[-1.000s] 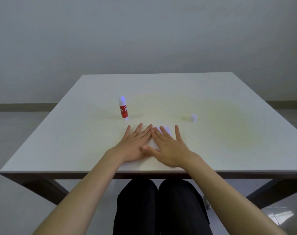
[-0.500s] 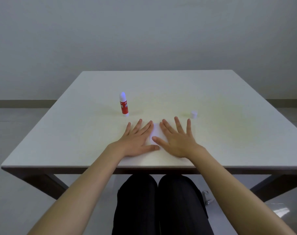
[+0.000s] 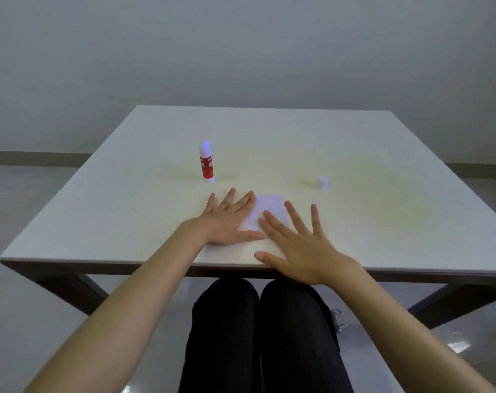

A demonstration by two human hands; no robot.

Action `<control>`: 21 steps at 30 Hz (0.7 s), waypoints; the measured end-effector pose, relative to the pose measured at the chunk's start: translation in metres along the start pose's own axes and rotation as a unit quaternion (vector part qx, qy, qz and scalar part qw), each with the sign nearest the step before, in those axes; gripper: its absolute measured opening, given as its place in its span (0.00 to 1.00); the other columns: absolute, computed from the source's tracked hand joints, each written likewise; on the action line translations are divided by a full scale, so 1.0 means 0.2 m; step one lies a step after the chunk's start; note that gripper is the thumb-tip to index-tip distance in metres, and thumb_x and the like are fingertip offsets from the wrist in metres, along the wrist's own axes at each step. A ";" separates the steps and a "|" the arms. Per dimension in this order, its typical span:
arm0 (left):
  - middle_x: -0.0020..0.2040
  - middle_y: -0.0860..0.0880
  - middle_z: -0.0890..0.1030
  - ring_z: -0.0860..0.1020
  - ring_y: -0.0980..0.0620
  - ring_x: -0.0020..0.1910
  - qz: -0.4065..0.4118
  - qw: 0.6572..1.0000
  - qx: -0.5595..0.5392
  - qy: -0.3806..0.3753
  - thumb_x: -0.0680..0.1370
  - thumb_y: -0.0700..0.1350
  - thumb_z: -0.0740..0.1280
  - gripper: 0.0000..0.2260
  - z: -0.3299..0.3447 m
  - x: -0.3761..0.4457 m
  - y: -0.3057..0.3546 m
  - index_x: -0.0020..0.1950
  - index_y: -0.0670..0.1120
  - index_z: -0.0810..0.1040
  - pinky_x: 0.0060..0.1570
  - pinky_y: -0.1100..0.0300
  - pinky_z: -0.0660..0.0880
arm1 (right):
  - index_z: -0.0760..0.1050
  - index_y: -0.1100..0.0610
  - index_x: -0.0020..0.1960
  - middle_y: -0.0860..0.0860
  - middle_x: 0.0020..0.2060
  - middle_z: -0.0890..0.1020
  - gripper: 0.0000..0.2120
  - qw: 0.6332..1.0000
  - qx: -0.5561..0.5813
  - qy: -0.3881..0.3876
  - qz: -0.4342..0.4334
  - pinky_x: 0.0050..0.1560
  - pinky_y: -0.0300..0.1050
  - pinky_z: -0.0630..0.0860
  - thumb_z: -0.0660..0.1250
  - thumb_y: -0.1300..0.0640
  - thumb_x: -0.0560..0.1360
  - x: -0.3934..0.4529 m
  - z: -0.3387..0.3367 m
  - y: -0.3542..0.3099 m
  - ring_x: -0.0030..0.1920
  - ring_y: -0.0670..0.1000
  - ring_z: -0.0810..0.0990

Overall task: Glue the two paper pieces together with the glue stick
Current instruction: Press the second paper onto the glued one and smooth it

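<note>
Hands flat on the paper at the near edge

Paper (image 3: 269,208) is what we're looking at first: a small white rectangle lying flat on the desk (image 3: 383,154), close to the near edge and about midway along it. Whether that's one piece or two stacked, we can't tell from up here; a pale strip shows along its left side under our fingers, but it's too faint to call.

Our left hand (image 3: 227,219) lies palm down on the desk, fingers spread, the forefinger side resting along the paper's left edge and the thumb stretched right beneath it. Our right hand (image 3: 300,245) is also palm down with the fingers fanned wide, nothing pinched. Its forefinger lies over the paper's lower part, the other fingers point past the right side of the sheet, and the heel of the hand sits at the desk's near edge. We can't say if it presses down or floats just above.

Beyond the left hand the glue stick (image 3: 206,163) stands upright, red label, pale tip exposed, clear of our fingers. Its white cap (image 3: 322,183) sits upright by itself well off to the right, toward the right edge.

Below the desk's near edge we see our knees in dark trousers (image 3: 258,336).
</note>
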State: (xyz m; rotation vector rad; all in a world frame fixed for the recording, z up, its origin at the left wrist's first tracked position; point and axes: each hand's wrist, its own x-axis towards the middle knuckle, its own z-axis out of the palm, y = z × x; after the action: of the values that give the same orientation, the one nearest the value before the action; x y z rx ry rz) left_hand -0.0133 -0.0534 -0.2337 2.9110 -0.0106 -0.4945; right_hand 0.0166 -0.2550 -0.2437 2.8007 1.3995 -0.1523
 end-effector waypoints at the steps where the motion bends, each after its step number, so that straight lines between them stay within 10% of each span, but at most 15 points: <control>1: 0.77 0.59 0.34 0.31 0.51 0.75 -0.001 1.000 -0.002 -0.002 0.73 0.70 0.51 0.42 0.00 0.00 0.00 0.76 0.52 0.33 0.72 0.42 0.32 | 0.36 0.44 0.76 0.39 0.77 0.39 0.41 1.000 0.012 -0.003 -0.019 0.65 0.60 0.19 0.34 0.26 0.69 -0.03 0.01 0.00 0.73 0.50 0.26; 21: 0.76 0.60 0.33 0.30 0.50 0.75 -0.008 0.999 -0.031 -0.028 0.74 0.68 0.54 0.41 -0.03 -0.01 0.02 0.76 0.52 0.33 0.72 0.42 0.31 | 0.38 0.47 0.77 0.40 0.77 0.42 0.41 0.994 0.008 0.001 0.110 0.64 0.65 0.22 0.33 0.28 0.70 0.15 -0.03 0.05 0.76 0.56 0.31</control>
State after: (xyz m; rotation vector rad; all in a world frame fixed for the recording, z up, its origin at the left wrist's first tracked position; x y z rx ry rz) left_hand -0.0132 -0.0557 -0.2263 2.8390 0.0201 -0.5691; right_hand 0.0424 -0.2374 -0.2404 2.9416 1.0831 -0.1571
